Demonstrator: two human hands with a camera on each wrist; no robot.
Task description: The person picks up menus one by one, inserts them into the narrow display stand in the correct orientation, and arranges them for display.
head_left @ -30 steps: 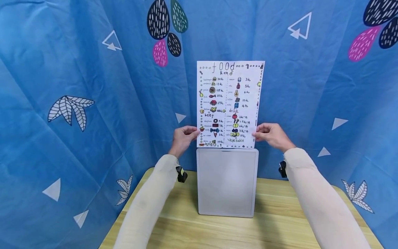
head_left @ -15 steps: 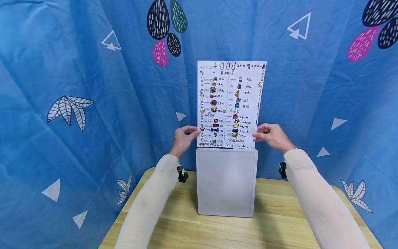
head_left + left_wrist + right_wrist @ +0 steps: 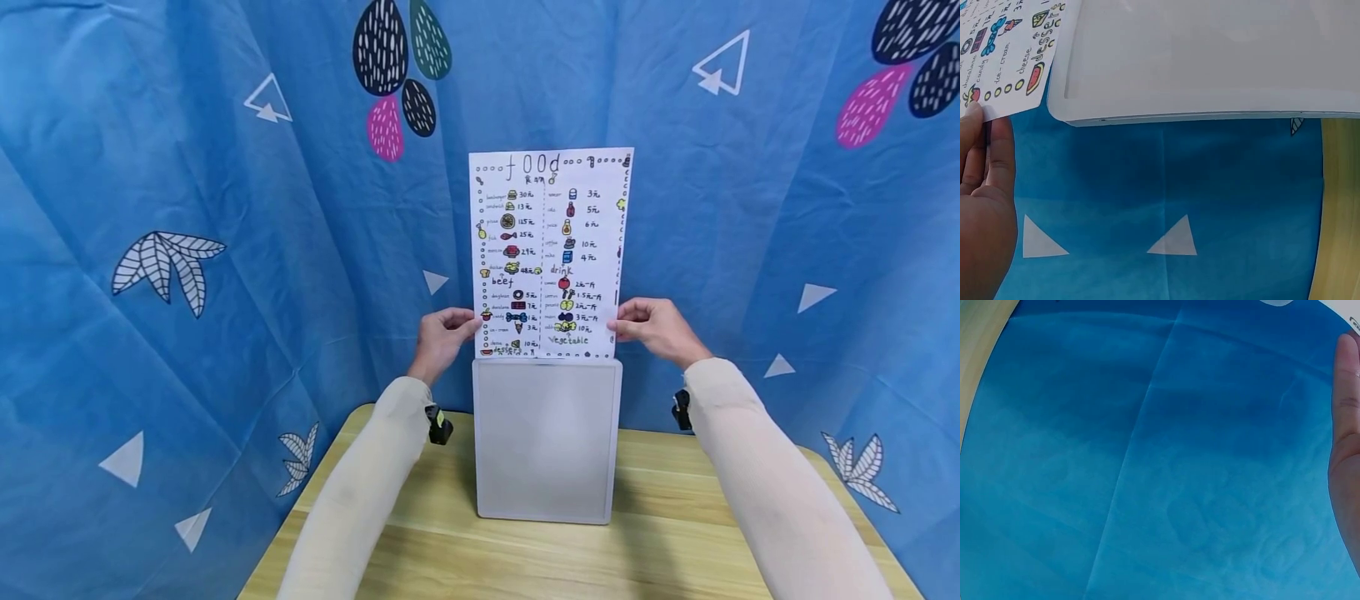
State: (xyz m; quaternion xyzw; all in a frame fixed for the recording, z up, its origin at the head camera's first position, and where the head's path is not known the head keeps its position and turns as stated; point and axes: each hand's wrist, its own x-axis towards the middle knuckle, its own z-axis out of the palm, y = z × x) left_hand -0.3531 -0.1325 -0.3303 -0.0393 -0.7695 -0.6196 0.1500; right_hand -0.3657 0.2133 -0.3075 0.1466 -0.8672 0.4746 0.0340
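A white paper menu (image 3: 551,258), hand-drawn with coloured food pictures and prices under the heading "food", is held upright between both hands. My left hand (image 3: 444,340) pinches its left edge near the bottom, thumb in front. On the opposite edge, at about the same height, my right hand (image 3: 660,329) pinches the sheet. Directly below stands a whitish rectangular board (image 3: 546,442) with a raised rim, its top edge right at the menu's lower edge. In the left wrist view the menu's corner (image 3: 1013,69) lies beside the board's corner, the thumb on its printed face.
The board stands on a light wooden table (image 3: 420,550) with rounded back corners. A blue patterned curtain (image 3: 300,208) hangs behind and along both sides. Each wrist carries a small black camera, one of them at the left cuff (image 3: 438,425).
The menu has shifted slightly left, and its upper left corner has dipped a little, tilting the sheet. Both hands keep their pinch on its edges. The board stays in place.
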